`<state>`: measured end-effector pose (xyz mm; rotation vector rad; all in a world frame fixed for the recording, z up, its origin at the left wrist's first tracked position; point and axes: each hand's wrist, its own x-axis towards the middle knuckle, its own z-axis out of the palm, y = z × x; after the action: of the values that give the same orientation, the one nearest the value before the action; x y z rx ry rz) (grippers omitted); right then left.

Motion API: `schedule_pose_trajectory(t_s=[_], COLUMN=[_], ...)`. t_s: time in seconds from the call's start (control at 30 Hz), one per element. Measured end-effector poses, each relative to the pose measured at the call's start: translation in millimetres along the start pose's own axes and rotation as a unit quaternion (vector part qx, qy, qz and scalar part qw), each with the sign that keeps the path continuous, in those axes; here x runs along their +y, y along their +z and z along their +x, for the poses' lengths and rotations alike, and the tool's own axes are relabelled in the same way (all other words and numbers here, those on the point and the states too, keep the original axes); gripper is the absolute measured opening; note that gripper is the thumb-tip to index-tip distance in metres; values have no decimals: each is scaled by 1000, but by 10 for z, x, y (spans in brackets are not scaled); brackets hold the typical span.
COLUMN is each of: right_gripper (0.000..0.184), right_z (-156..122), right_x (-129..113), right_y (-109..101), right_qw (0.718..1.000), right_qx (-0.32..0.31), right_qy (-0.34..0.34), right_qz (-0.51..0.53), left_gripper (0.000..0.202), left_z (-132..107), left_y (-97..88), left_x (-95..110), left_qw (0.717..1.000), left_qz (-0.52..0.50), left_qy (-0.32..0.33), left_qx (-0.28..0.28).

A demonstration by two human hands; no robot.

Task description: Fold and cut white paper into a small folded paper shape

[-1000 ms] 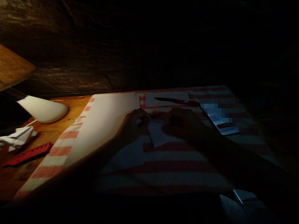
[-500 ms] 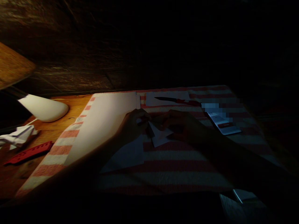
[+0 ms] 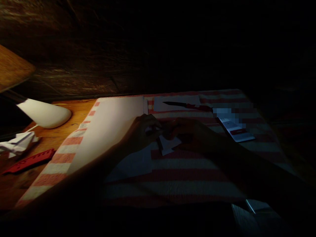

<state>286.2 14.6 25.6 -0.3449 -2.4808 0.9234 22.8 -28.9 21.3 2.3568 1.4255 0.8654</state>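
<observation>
A small piece of folded white paper [image 3: 170, 145] is held between my two hands over a red-and-white striped cloth [image 3: 182, 174]. My left hand [image 3: 145, 127] has its fingers closed on the paper's upper left side. From the right, my right hand [image 3: 189, 133] pinches the same paper, fingers bent. Deep shadow hides most of the fingertips and part of the folds. Under my left forearm lies a large white paper sheet [image 3: 111, 121]. Beyond my right hand is a knife [image 3: 192, 106] with a dark blade and red handle, partly over another white sheet [image 3: 160, 104].
At the left stand a white lamp base [image 3: 46, 113] and its orange-brown shade [image 3: 14, 69]. Nearby on the wooden table [image 3: 76, 107] lie crumpled paper [image 3: 19, 143] and a red flat toothed piece [image 3: 29, 161]. A lit phone [image 3: 238, 131] rests at the right.
My fingers have drawn closer together over the folded paper. Its upper point, visible earlier, is now covered by the fingers. Other things stay put, with a slight view shift.
</observation>
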Motion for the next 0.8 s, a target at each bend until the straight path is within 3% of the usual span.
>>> schedule_pose_trajectory(t_s=[0.57,0.73,0.8], right_gripper=[27,60,63], right_z=[13,8,5], right_x=[2,-9,-14], right_y=[32,0,-23], right_qw=[1000,999,997], right_qx=[-16,23,31], right_qy=[14,33,69], right_qz=[8,8,-4], left_gripper=[13,17,20], left_z=[-27,-20,-13], left_y=[29,19,17], left_x=[-32,-16,-11], left_qw=[999,999,999], left_qz=[26,4,-26], left_qy=[34,28,23], left_qx=[-21,-17,-14])
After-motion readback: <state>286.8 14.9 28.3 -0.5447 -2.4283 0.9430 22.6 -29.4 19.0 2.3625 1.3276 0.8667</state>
